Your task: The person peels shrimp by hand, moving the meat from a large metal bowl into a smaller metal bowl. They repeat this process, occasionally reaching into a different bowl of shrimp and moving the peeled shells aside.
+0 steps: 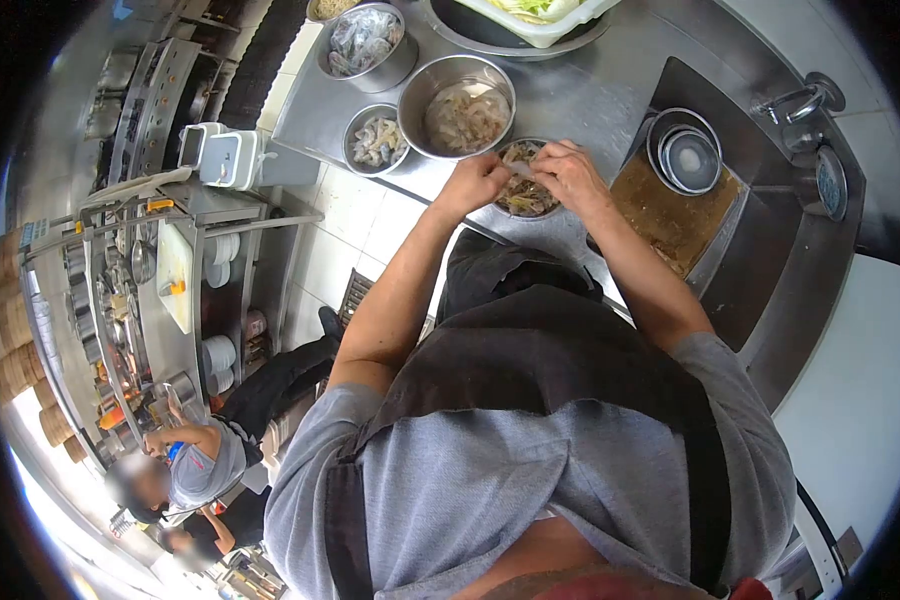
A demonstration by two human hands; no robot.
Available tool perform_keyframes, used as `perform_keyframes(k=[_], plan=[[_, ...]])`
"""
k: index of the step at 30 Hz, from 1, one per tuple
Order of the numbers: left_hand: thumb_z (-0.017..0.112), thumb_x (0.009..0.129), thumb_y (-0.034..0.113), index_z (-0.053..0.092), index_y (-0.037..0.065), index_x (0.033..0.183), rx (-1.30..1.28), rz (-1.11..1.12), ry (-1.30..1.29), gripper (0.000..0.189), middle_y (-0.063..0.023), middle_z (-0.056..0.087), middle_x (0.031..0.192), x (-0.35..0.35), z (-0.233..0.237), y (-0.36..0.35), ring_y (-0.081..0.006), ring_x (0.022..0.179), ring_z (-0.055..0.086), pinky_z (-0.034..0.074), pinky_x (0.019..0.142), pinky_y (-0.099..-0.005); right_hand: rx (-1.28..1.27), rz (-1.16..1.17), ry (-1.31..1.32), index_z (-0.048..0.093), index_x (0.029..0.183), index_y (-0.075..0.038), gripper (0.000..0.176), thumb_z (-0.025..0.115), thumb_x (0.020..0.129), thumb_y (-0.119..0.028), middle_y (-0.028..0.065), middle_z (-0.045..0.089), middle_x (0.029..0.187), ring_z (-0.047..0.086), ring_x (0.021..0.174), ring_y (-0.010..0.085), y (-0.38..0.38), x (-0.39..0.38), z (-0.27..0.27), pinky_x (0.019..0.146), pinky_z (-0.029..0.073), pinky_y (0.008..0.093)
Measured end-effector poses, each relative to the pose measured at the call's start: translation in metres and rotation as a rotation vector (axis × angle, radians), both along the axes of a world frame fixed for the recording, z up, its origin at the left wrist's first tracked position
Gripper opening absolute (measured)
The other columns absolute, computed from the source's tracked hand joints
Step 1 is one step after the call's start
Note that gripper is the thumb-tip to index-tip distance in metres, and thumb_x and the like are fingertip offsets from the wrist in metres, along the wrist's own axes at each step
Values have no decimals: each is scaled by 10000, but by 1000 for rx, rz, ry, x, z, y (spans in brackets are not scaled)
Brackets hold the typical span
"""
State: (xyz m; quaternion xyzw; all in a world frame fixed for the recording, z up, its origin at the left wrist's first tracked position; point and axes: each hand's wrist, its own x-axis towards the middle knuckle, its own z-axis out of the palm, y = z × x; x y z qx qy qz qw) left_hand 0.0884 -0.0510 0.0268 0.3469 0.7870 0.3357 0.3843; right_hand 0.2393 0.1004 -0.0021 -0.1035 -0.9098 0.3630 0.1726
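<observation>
Fingers of the left hand [477, 183] and right hand [572, 178] pinch a shrimp [517, 167] above a bowl [526, 215] of brownish pieces. Leftward stand a small bowl [376, 172] and large pot [458, 72], crowding the left hand; rightward, nested bowls [688, 157] on a brown board [660, 222]. The shrimp looks pale, translucent, partly hidden.

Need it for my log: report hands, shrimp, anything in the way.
Left hand, right hand close together over nearest bowl; grips unclear. Shrimp in pot just beyond, leftward. Nothing seen blocking the hands.
</observation>
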Motion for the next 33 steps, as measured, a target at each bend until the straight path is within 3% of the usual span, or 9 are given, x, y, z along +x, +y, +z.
perform_keyframes(k=[4,6,10,11,15,20,23,25,33], plan=[[545,854,176,655,-4,867,77,231,-138,212,-89,636,746,-27,13,-26,-144,670,563,455,623,-281,56,25,-111,725,873,-88,141,722,751,-158,26,637,929,576,940,227,-3,2,-1,849,440,384],[556,850,187,665,-9,862,89,404,35,224,-69,625,717,-51,26,-45,-132,647,541,445,609,-271,66,33,-127,724,880,-92,146,721,756,-169,18,635,954,572,955,223,-3,3,-5,861,435,388],[615,816,291,700,-4,915,-107,566,445,323,-179,697,853,-106,20,-71,-287,782,671,507,725,-371,23,17,-73,708,942,-67,180,693,786,-156,54,624,995,577,972,254,-4,3,-3,873,452,381],[607,803,290,704,11,942,-177,456,583,326,-211,686,901,-124,2,-79,-355,870,658,507,796,-414,-10,-1,-46,702,965,-60,190,681,797,-146,70,623,1000,579,983,264,-4,3,-1,879,458,377],[574,792,203,709,58,996,-125,352,848,285,-225,671,951,-143,-4,-65,-360,893,652,510,836,-424,-31,-40,-66,689,1006,-46,206,658,815,-117,95,620,1020,588,988,276,1,12,7,874,470,366],[562,807,182,714,83,971,144,187,715,245,-219,669,897,-134,4,6,-362,845,658,524,805,-427,-139,-151,-130,678,1030,-33,218,652,832,-118,101,625,1055,604,976,290,4,24,19,844,484,369],[599,811,173,714,83,955,3,-18,693,205,-186,679,945,-132,-27,56,-333,878,668,523,814,-416,-111,-185,-131,676,1034,-33,218,649,835,-118,104,629,1049,610,969,292,4,27,19,837,486,371],[601,806,185,709,81,951,-279,-209,751,210,-184,679,991,-124,-45,87,-348,923,661,524,840,-424,-102,-183,-127,672,1033,-23,220,648,833,-112,115,631,1045,619,965,294,6,27,21,838,490,361],[611,789,191,679,78,1057,-478,-227,538,299,-170,655,1121,-109,-76,124,-317,1065,628,515,885,-419,-131,-211,-133,669,1038,-40,219,641,835,-118,119,633,1037,619,951,310,11,35,29,824,493,375]])
